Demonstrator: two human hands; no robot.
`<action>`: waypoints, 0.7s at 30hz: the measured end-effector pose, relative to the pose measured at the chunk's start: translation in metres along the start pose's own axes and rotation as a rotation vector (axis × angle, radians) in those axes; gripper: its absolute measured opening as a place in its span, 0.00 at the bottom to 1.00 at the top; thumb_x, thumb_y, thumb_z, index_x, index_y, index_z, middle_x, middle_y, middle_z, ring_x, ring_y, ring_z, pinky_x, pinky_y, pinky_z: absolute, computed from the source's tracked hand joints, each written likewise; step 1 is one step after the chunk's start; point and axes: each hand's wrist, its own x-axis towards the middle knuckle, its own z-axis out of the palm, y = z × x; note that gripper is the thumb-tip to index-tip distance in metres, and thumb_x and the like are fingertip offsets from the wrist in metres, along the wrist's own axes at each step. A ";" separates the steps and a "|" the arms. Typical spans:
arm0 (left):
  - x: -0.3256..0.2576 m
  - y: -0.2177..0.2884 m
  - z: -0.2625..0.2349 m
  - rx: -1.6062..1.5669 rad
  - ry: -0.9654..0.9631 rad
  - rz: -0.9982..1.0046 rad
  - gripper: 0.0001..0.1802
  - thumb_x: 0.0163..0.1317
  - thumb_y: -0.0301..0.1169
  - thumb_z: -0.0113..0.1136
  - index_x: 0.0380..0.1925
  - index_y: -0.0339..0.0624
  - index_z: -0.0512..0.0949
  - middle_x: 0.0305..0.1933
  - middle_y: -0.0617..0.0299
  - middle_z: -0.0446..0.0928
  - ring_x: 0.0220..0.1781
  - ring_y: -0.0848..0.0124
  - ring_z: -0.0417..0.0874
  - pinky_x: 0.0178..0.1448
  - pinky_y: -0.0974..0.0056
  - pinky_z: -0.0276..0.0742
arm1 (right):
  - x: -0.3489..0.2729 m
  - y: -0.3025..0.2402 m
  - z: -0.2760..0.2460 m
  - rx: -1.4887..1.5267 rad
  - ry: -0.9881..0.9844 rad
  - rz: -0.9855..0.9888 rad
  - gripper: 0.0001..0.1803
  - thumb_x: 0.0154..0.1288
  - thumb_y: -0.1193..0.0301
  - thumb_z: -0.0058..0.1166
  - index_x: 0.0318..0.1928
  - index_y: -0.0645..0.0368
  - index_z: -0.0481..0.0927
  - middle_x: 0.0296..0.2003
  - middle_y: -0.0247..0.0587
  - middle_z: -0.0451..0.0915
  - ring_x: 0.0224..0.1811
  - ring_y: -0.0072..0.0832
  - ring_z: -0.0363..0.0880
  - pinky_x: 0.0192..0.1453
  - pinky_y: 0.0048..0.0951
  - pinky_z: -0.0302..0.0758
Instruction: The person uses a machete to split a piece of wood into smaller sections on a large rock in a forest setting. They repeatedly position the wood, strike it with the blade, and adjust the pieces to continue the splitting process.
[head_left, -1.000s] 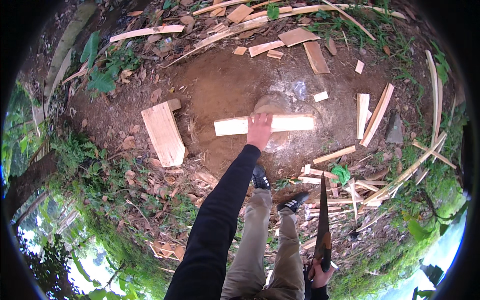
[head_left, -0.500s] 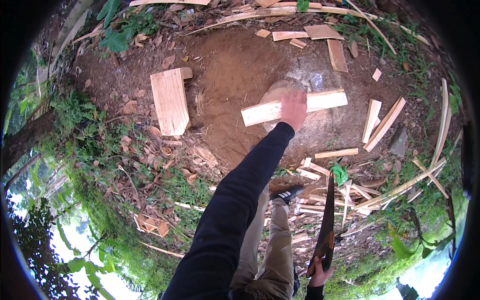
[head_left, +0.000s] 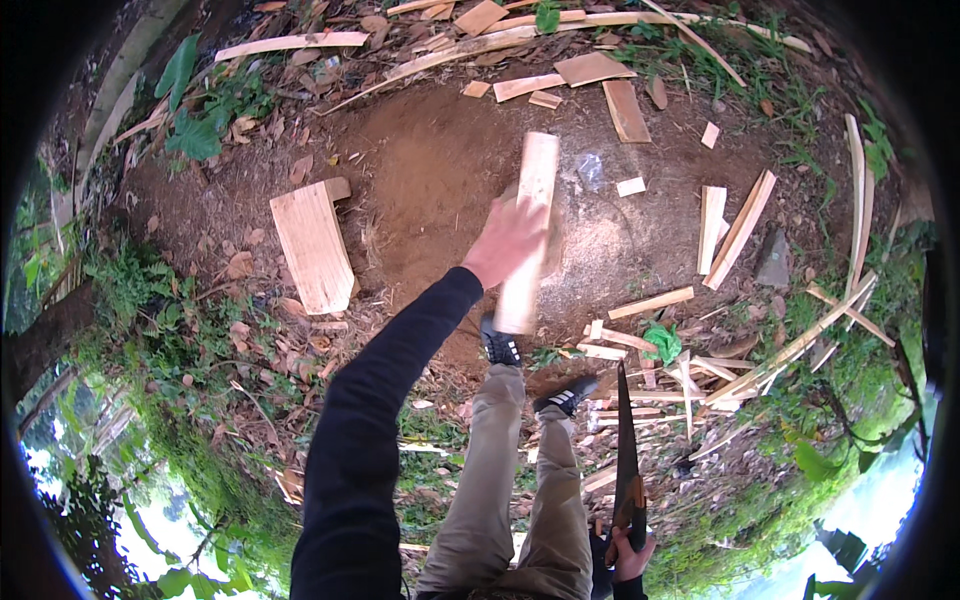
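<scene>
My left hand is closed around the middle of a pale wooden board. The board points away from me, its near end just above my left shoe. Beneath it, partly covered, is a rounded brown base, perhaps a stump. Low on the right, my right hand grips the handle of a handsaw, whose dark blade points up and away. A small pale offcut lies on the ground right of the board, beside a scrap of clear plastic.
A wide wooden block lies at the left. Sawdust covers soil right of the board. Farther right are wood strips and a grey stone. Scattered offcuts and a green plastic scrap lie near my shoes.
My left hand has turned the board from crosswise to lengthwise, its near end swinging toward me. The small offcut now shows on the ground. The saw stays in my right hand, held low.
</scene>
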 end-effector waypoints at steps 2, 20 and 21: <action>-0.029 -0.010 0.046 -0.310 0.102 -0.319 0.26 0.57 0.29 0.62 0.59 0.49 0.75 0.73 0.49 0.60 0.74 0.53 0.60 0.74 0.43 0.58 | 0.001 -0.008 0.011 0.053 0.028 0.009 0.12 0.59 0.74 0.64 0.27 0.59 0.71 0.10 0.36 0.67 0.06 0.25 0.63 0.10 0.27 0.59; -0.016 -0.022 0.066 -0.251 -0.009 -0.333 0.35 0.51 0.36 0.71 0.58 0.38 0.70 0.55 0.53 0.70 0.58 0.52 0.70 0.62 0.53 0.70 | -0.012 0.026 0.024 -0.002 0.062 -0.046 0.11 0.60 0.76 0.63 0.29 0.60 0.71 0.11 0.36 0.69 0.07 0.23 0.65 0.12 0.25 0.60; -0.018 -0.023 0.068 -0.217 -0.004 -0.283 0.35 0.50 0.36 0.71 0.58 0.38 0.70 0.55 0.53 0.70 0.58 0.53 0.70 0.63 0.53 0.70 | -0.017 0.018 0.030 0.028 0.058 -0.015 0.11 0.60 0.76 0.63 0.29 0.60 0.71 0.11 0.35 0.69 0.08 0.23 0.66 0.12 0.25 0.61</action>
